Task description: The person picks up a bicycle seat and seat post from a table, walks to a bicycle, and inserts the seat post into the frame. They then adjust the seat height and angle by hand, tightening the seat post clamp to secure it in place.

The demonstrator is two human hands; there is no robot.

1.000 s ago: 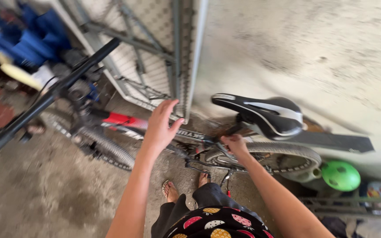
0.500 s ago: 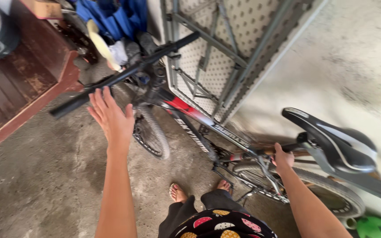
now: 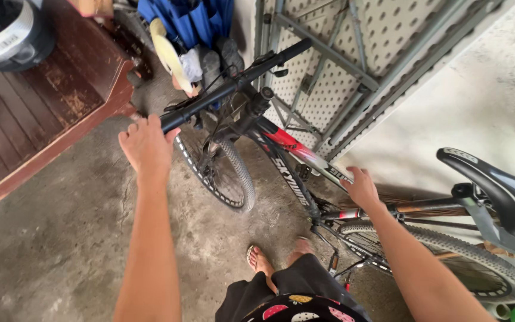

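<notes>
The left hand (image 3: 145,146) has reached the black handlebar (image 3: 233,83), fingers loosely curled against its grip end, which it hides. The right hand (image 3: 362,188) rests spread on the bicycle's top tube (image 3: 305,156); the rear wheel (image 3: 448,262) is cut off.

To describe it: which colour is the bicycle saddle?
Black saddle with grey side trim, in the head view.

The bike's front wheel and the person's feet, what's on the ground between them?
In the head view, nothing: only bare grey concrete floor lies between the front wheel and the sandalled feet.
</notes>
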